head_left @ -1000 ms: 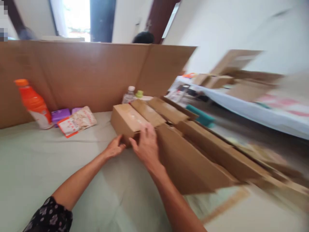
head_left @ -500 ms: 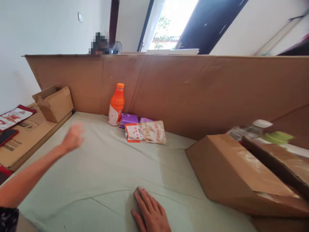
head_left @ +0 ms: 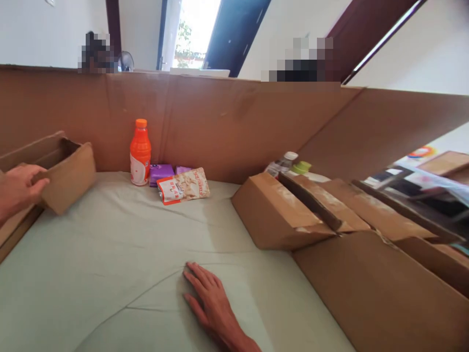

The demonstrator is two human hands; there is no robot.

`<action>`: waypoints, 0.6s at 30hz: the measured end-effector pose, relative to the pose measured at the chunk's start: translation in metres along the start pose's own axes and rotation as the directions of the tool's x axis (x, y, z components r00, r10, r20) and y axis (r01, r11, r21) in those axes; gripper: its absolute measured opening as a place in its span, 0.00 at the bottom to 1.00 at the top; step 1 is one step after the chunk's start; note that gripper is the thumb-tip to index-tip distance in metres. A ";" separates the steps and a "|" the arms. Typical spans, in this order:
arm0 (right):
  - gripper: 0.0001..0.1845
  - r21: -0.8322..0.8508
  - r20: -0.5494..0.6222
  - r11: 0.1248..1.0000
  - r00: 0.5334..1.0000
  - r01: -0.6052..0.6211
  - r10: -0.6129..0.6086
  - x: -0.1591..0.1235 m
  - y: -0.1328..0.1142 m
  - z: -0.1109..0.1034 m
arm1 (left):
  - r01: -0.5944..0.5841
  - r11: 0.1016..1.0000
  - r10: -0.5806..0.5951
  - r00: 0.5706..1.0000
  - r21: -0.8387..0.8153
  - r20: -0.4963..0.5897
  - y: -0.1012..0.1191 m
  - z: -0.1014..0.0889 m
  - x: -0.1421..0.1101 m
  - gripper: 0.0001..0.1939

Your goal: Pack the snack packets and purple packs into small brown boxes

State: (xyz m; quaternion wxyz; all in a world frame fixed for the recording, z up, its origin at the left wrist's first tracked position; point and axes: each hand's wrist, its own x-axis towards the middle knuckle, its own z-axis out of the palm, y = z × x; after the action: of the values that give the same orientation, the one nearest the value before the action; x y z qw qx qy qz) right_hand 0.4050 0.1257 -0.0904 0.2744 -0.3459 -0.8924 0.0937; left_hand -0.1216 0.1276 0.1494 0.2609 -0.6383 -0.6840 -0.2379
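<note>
My left hand (head_left: 25, 185) grips the near side of a small open-topped cardboard box (head_left: 71, 178) at the left edge of the cloth. The fingers are partly bent over its wall, and the box's inside is mostly hidden. My right hand (head_left: 211, 302) lies palm down on the pale green cloth (head_left: 139, 274), fingers out, holding nothing. Beyond it stands an orange bottle (head_left: 140, 154) with an orange cap. Beside the bottle lie purple packets (head_left: 161, 173) and, in front of them, an orange and beige snack pouch (head_left: 185, 187).
A tall cardboard wall (head_left: 205, 122) runs along the back. Angled cardboard boxes (head_left: 273, 212) line the right side, with a clear bottle (head_left: 286, 160) and a green item (head_left: 301, 167) behind them. Two people with blurred heads are beyond the wall.
My left hand has reached left and taken hold of the small box, which has moved rightward, closer to the orange bottle. The view has turned right. My right hand still rests on the cloth.
</note>
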 end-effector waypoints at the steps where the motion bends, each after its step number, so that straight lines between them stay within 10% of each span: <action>1: 0.19 0.062 -0.013 0.997 0.998 -0.054 0.055 0.002 0.002 -0.002 | -0.049 0.997 0.051 0.998 -0.054 0.038 0.019 -0.001 -0.011 0.35; 6: 0.25 0.532 -0.065 0.777 0.898 -0.337 0.435 0.024 0.014 -0.031 | -0.314 0.793 0.470 0.861 -0.521 0.196 0.142 -0.014 -0.065 0.11; 9: 0.30 0.762 0.026 0.533 0.839 -0.369 0.544 0.035 0.012 -0.052 | -0.292 0.726 0.509 0.837 -0.623 0.200 0.199 -0.022 -0.081 0.13; 13: 0.32 0.790 0.148 0.467 0.863 -0.398 0.484 0.039 0.009 -0.072 | -0.214 0.736 0.433 0.879 -0.643 0.202 0.226 -0.020 -0.083 0.14; 18: 0.26 0.649 0.111 0.656 0.901 -0.385 0.419 0.080 0.047 -0.092 | -0.197 0.751 0.378 0.911 -0.631 0.167 0.222 -0.009 -0.079 0.13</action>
State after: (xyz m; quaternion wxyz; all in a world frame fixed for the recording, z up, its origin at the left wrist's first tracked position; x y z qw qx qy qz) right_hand 0.4335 0.2123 0.0030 0.3717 -0.4178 -0.6959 0.4506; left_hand 0.1040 0.0786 0.1020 -0.0222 -0.8133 -0.4952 -0.3047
